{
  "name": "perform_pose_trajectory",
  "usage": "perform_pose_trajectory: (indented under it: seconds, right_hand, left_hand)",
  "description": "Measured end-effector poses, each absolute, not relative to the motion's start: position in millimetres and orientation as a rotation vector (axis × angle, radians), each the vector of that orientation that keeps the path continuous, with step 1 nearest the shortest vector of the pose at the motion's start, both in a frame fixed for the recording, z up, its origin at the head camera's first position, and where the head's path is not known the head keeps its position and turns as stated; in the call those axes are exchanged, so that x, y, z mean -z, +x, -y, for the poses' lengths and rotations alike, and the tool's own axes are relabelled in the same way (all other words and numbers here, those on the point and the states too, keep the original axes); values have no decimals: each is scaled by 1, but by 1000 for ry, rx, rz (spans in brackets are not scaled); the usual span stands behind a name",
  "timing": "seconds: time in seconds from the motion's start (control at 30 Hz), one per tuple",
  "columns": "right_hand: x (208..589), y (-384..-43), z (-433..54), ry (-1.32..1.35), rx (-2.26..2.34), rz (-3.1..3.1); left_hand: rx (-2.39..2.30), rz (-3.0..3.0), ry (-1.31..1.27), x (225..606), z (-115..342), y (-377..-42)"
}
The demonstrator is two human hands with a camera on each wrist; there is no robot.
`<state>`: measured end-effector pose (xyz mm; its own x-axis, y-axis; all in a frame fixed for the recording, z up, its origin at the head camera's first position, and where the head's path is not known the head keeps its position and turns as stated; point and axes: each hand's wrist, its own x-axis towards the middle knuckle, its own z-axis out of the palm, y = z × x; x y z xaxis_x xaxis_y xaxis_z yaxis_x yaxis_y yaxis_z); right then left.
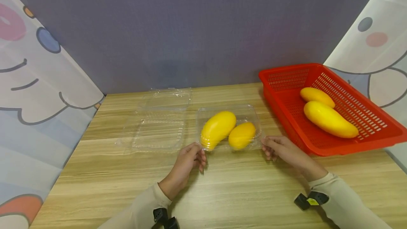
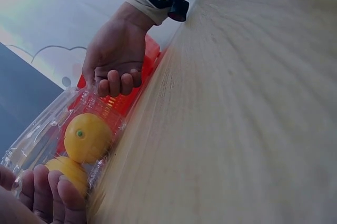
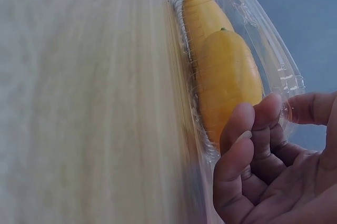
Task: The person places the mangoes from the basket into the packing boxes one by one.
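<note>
A clear plastic clamshell box (image 1: pixel 222 110) stands mid-table with its lid over two yellow mangoes. The larger mango (image 1: pixel 218 129) lies on the left inside it, the smaller mango (image 1: pixel 242 136) on the right. At the near left corner, my left hand (image 1: pixel 190 158) pinches the box's rim between thumb and fingers. My right hand (image 1: pixel 281 149) pinches the rim at the near right corner, and the right wrist view shows its thumb (image 3: pixel 310 108) and fingertips meeting at the clear edge. Both mangoes also show through the plastic in the left wrist view.
A second clear clamshell box (image 1: pixel 159 133) lies open to the left, its lid folded back. On the right stands a red plastic basket (image 1: pixel 287 124) holding two more mangoes (image 1: pixel 330 119). A grey panel (image 1: pixel 197 31) closes off the back of the wooden table (image 1: pixel 222 190).
</note>
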<state>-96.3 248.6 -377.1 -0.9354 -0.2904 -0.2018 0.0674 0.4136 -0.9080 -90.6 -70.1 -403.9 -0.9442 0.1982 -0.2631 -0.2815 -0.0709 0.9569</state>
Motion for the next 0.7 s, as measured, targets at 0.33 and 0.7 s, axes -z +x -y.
perform_pose_trajectory:
  seconds: [0.33, 0.7]
  right_hand:
    - [378, -96, -250, -232, 1541, -2340]
    - [379, -95, -250, -254, 1581, -2274]
  left_hand:
    - [-2077, -1882, -75, 405, 71, -91]
    - [-2073, -1886, -71, 406, 71, -92]
